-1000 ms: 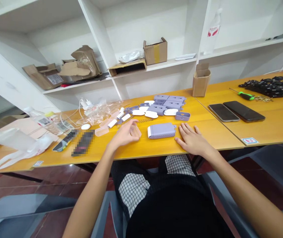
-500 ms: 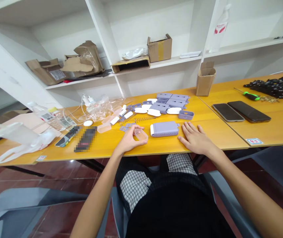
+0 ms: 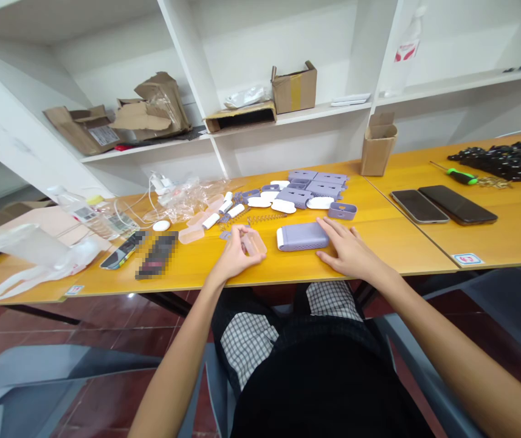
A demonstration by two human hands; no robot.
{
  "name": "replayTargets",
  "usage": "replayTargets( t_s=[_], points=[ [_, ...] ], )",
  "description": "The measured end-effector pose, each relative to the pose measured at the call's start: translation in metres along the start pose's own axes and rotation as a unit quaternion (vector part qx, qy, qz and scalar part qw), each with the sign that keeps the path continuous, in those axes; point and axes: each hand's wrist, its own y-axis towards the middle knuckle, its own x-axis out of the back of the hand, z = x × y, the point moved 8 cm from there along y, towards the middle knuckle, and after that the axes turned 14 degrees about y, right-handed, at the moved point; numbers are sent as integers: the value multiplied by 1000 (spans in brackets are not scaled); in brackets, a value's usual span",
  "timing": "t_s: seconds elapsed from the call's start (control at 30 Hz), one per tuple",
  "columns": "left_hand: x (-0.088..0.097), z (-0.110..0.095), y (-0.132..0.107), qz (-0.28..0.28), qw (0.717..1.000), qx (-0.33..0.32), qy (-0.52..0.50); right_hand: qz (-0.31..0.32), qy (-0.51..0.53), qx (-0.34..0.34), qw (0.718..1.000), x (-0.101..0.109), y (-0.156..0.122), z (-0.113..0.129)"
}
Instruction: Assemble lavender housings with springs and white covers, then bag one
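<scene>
Between the thumb and fingers of my left hand (image 3: 234,255) is a clear pinkish plastic cover (image 3: 255,244), held just above the table's front edge. To its right lies a purple plastic case (image 3: 304,236) with a white end, flat on the table. My right hand (image 3: 351,248) rests at the case's right end, fingers stretched out and touching it. Behind are several purple case shells (image 3: 294,197), white oval parts (image 3: 283,207), metal springs (image 3: 267,219) and a purple ring-shaped part (image 3: 342,211). More clear covers (image 3: 191,233) and white cylinders (image 3: 211,221) lie to the left.
On the left are phones (image 3: 123,250), a plastic cup in a bag (image 3: 36,246), bottles (image 3: 80,210) and crumpled clear film (image 3: 191,198). Two dark phones (image 3: 458,205), a screwdriver (image 3: 463,176) and a cardboard box (image 3: 379,149) stand or lie right. Shelves rise behind.
My right hand has moved left, from beside the purple case onto its right end. My left hand has shifted slightly left and tilted the clear cover.
</scene>
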Motion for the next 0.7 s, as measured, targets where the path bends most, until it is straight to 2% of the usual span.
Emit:
replayTargets(
  t_s=[0.13, 0.3, 0.47, 0.57, 0.7],
  points=[
    [-6, 7, 2, 26, 998, 25, -57, -1, 27, 34, 999, -6, 6, 6],
    [-5, -4, 6, 36, 998, -44, 5, -17, 103, 57, 993, -2, 3, 3],
    [-10, -21, 3, 76, 992, -91, 45, -13, 121, 52, 991, 1, 2, 5],
    [-9, -22, 3, 56, 994, -87, 33, -5, 119, 47, 992, 1, 2, 6],
    [-3, -12, 5, -10, 997, -58, -43, 2, 116, 40, 992, 1, 2, 5]
  ],
)
